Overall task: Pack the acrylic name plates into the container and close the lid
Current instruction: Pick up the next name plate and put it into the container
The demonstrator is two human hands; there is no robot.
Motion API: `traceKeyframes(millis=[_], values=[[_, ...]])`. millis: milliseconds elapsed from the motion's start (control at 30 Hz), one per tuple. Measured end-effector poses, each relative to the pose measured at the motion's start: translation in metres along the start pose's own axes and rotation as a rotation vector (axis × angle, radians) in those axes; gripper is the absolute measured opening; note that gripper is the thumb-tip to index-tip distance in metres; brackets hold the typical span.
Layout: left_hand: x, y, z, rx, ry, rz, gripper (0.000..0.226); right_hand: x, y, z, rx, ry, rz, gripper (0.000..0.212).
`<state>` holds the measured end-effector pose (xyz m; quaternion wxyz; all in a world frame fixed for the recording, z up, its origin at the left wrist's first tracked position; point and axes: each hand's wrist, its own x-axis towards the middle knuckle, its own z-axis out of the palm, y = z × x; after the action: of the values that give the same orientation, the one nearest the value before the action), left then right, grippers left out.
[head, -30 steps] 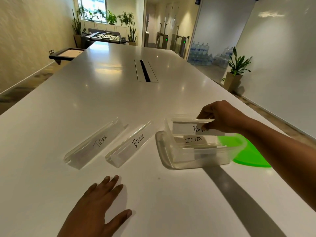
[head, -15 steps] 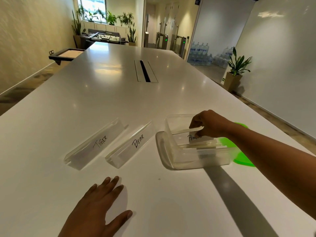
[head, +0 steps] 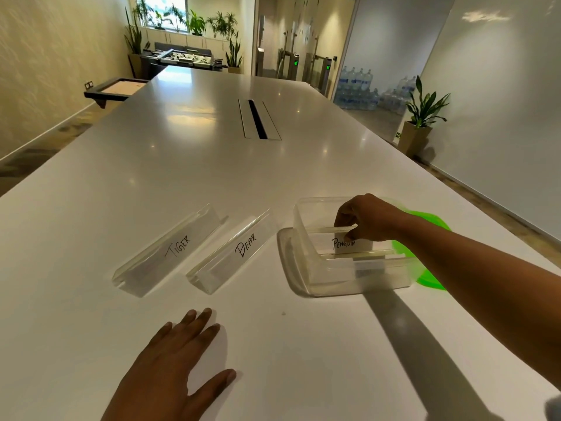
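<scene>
The right hand (head: 368, 218) reaches down into the clear container (head: 334, 281), fingers curled and pinching the top edge of the PENGUIN plate (head: 349, 243). A second ago that plate was held up at the container's rim. Half a second ago it was partway down, and now it sits low between the walls, with its label facing the near wall. The ZEBRA label, readable beneath it a second ago, is now covered. I cannot tell whether the PENGUIN plate already rests on what lies under it.

The BEAR plate (head: 233, 253) lies on the white desk (head: 182, 165) just left of the container, close to it but apart. The TIGER plate (head: 170, 253) lies farther left of the container, beyond BEAR and roughly parallel to it. Neither has shifted since the earlier frames.

The green lid (head: 431, 279) lies on the desk at the container's right side, partly hidden by the right forearm. More of it shows past the hand than a second ago.

The left hand (head: 176, 360) is on the desk nearer the person than the container and to its left. It lies released, palm down, with fingers straight and spread, holding nothing, in the same place as before.

Far beyond the container, a cable slot (head: 258, 120) runs along the middle of the desk.
</scene>
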<state>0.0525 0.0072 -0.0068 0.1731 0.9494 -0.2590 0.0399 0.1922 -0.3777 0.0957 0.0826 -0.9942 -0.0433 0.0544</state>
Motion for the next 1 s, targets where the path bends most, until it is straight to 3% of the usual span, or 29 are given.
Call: traceKeyframes(millis=[267,400,633,800,1000], values=[[0.000,0.001,0.000,-0.024,-0.039,-0.024,0.087,-0.001,-0.005,-0.010,0.036,0.027,-0.020,0.041],[0.000,0.001,-0.001,-0.053,-0.028,-0.022,0.087,-0.025,-0.036,-0.025,0.110,0.257,-0.102,0.034],[-0.006,-0.002,0.007,-0.116,-0.016,-0.115,0.099,-0.109,-0.118,-0.002,0.462,0.580,-0.250,0.022],[-0.010,0.000,0.006,-0.123,-0.029,-0.143,0.090,-0.136,-0.145,0.071,0.469,0.432,-0.213,0.029],[-0.012,0.003,0.003,-0.123,-0.027,-0.143,0.087,-0.136,-0.141,0.127,0.367,0.302,-0.047,0.063]])
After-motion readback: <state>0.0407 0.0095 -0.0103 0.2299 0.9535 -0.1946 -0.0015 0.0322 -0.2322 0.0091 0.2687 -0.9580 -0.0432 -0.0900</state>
